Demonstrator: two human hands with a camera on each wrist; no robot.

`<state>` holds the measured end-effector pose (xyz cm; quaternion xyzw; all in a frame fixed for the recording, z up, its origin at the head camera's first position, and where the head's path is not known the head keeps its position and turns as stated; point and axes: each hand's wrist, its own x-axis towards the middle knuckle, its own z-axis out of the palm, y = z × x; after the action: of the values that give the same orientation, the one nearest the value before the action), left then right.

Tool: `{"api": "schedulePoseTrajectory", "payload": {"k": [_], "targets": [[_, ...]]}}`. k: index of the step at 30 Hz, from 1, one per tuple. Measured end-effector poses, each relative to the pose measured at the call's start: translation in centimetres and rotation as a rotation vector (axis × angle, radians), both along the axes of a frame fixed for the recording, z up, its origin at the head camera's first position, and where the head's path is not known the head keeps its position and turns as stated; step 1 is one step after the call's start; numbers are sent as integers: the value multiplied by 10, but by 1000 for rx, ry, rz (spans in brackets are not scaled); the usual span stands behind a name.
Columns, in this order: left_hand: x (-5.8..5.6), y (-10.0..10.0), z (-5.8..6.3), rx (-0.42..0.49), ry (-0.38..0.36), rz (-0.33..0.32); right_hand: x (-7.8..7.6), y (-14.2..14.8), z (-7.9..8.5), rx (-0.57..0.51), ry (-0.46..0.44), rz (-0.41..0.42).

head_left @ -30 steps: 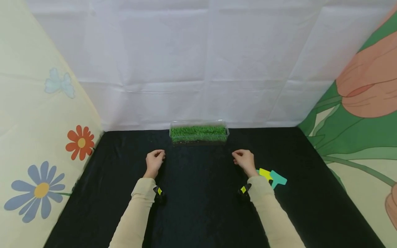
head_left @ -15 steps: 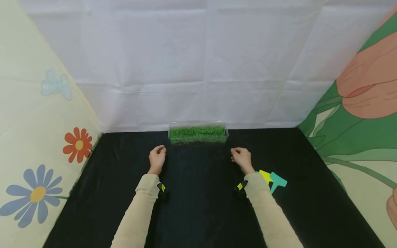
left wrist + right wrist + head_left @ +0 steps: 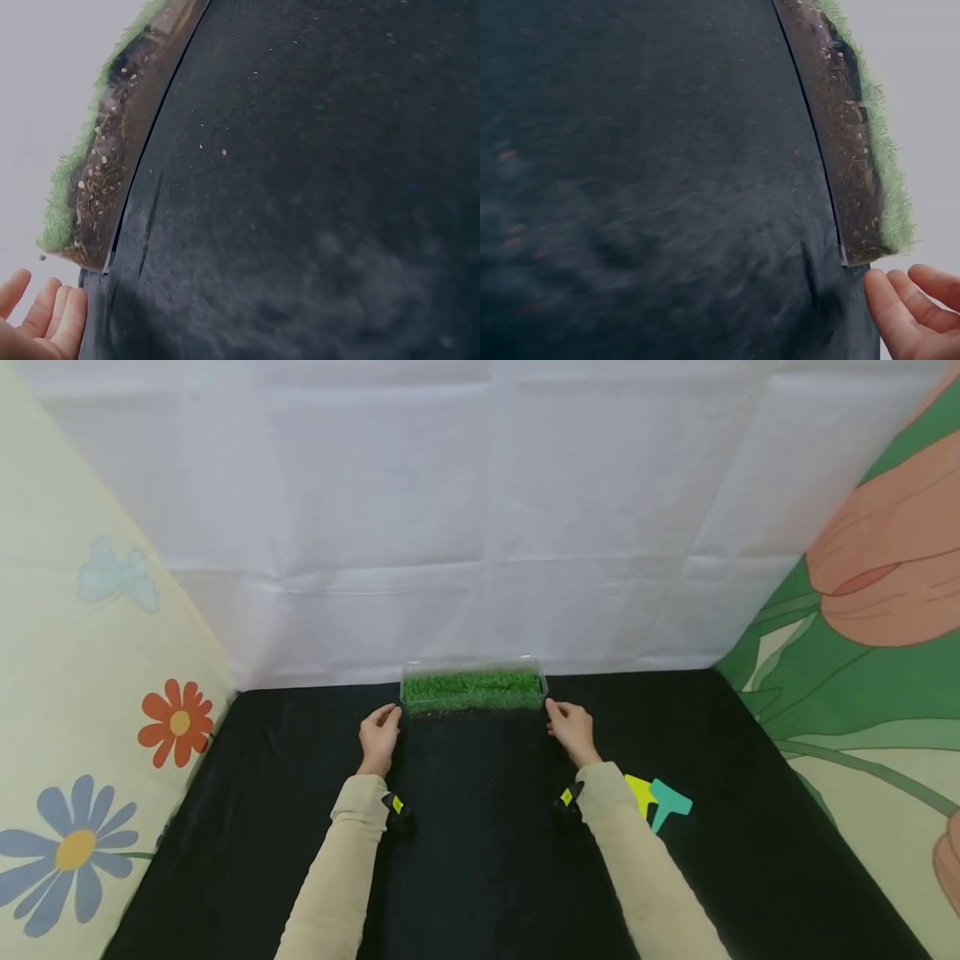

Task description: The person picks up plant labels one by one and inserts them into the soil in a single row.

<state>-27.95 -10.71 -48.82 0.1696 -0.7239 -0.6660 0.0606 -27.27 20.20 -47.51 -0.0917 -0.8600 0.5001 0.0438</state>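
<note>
Here we are with both hands in close on the clear box (image 3: 474,703), which sits at the far edge of the black cloth (image 3: 480,835), right up by the white sheet (image 3: 480,527), packed with green grass (image 3: 472,682) over dark, pale-flecked soil (image 3: 97,187). We see the left hand (image 3: 379,740) just beside its near left corner, and from that wrist there's a slim gap between skin and plastic; the fingers (image 3: 72,318) are relaxed and lightly bent, three of them bunched side by side, another standing a little off. Over to the right hand (image 3: 573,730), and we find it just beside the near right corner, again with a narrow gap in the wrist view; those fingers (image 3: 887,303) are softly bent too, fanned slightly, though the frame edge cuts the hand off and we can't tell how the rest lie. Near the right sleeve (image 3: 647,868) we spot a yellow tag (image 3: 638,789) and a teal tag (image 3: 667,800) overlapping on the cloth, while off to our left an orange flower (image 3: 179,723) brightens the side panel (image 3: 45,693).
</note>
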Motion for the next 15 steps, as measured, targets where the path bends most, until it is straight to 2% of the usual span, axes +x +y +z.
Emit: {"api": "schedulePoseTrajectory", "payload": {"k": [5,15], "targets": [[-4,3,0,-12,3,-10,-10,-4,3,-15,10,-6],[-9,11,-1,-9,20,-8,-21,-7,1,-111,-38,2]]}}
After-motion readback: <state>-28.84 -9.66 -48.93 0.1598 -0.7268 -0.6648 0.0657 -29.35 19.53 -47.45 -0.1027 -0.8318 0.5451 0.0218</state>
